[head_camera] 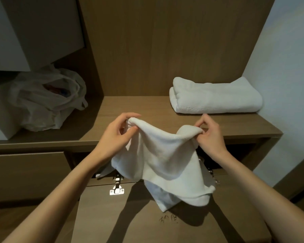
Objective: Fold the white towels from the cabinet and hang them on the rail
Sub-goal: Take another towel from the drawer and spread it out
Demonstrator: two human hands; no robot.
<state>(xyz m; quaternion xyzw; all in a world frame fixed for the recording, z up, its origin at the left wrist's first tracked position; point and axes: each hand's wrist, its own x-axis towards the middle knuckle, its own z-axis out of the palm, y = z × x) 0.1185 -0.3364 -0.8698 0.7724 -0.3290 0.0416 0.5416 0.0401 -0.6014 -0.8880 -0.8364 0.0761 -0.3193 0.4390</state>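
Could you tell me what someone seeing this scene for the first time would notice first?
The eye goes first to the white towel held up in the middle, the left hand gripping one top corner and the right hand pinching the other, its lower end hanging over the open cabinet door. Next comes the folded towel lying on the wooden shelf at the right, and a crumpled plastic bag on the left.

A brown wooden cabinet (139, 109) has a matching back panel (165, 41); right of the cabinet stands a pale wall (288, 58).
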